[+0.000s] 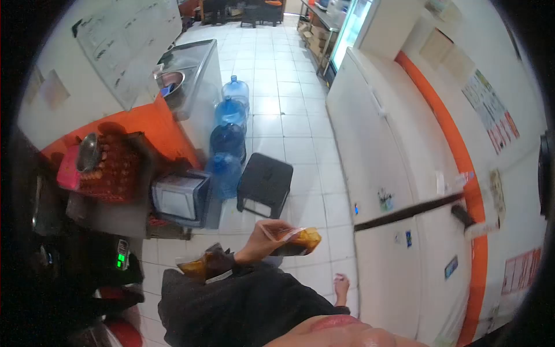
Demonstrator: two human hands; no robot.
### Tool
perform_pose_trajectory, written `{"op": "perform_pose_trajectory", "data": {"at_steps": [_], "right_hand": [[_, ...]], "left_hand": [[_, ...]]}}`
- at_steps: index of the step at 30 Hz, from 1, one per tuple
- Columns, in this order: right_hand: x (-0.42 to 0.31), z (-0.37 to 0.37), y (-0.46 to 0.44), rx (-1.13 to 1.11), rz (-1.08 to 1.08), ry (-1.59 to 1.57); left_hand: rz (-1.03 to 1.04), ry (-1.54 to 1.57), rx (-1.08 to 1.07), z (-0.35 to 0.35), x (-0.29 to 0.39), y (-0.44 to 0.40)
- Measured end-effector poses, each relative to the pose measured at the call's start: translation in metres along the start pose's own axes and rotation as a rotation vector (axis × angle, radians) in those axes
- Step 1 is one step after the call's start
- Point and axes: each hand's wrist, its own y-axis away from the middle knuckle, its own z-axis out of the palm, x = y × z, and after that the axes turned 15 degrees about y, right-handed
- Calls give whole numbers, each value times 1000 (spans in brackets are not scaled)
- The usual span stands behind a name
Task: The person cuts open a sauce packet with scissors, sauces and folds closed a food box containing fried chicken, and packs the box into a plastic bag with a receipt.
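My left hand [261, 243] reaches out from the dark sleeve [196, 292], its fingers closed on a clear plastic bag [308, 239] of yellow-orange food. Dark contents show along the bag's lower side. A second clear bag [199, 267], with amber and dark contents, rests against my left forearm just behind the wrist. I cannot make out my right hand. Past my chest, a small bare-skinned shape [341, 285], seemingly a foot, shows over the floor tiles.
Beyond my left hand stands a black stool [266, 180], beside a row of blue water jugs [224, 173]. A red basket [113, 173] and a plastic bin [180, 198] are at left. White chest freezers [384, 139] line the right wall. A green-lit display [121, 254] glows at lower left.
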Motion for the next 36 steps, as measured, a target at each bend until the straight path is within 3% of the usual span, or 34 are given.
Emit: {"op": "perform_pose_trajectory", "data": {"at_steps": [1, 3, 5, 7, 9, 10, 14, 19, 21, 23, 25, 28, 29, 31, 32, 33, 34, 36], "right_hand": [[19, -1, -80, 50, -77, -15], [-57, -80, -141, 143, -154, -86], [-112, -126, -180, 221, -66, -212], [-100, -132, -220, 197, 69, -208], [-27, -113, -244, 100, -35, 420], [-19, -104, -257, 16, -49, 548], [-74, -74, -353, -345, 107, 343], [-148, -77, -525, -469, 7, 320], [-176, -85, -597, -516, -53, 343], [-215, -89, -678, -562, -112, 366], [-258, -88, -767, -616, -172, 378], [-357, -73, -952, -828, -219, 107], [-441, -76, -1013, -538, -687, 849], [-599, -78, -1069, -469, -362, 327], [-658, -78, -1095, -394, -600, 307], [-722, -98, -1077, -340, -661, 180], [-795, -124, -1049, -291, -728, 60], [-864, -96, -1052, -394, -822, -201]], "left_hand": [[50, -71, 16, 6, 2, -34], [113, -248, 40, 4, 19, -93], [203, -323, 49, -6, 7, -162], [366, -511, 93, 2, 14, -231], [362, -392, 133, 17, 22, -284], [379, -349, 155, 23, 26, -310], [321, -229, 168, 22, 28, -422], [242, -250, 372, 20, 28, -548], [115, -238, 532, 22, 43, -591], [318, -116, 596, 9, 41, -636], [365, -283, 708, -13, 46, -671], [388, -497, 849, -39, 58, -720], [404, -563, 887, -50, 63, -742], [414, -366, 959, -78, 58, -785], [386, -237, 970, -93, 63, -810], [341, -114, 973, -108, 74, -826], [167, -357, 1017, -122, 94, -844], [319, -345, 1049, -158, 100, -895]]}}
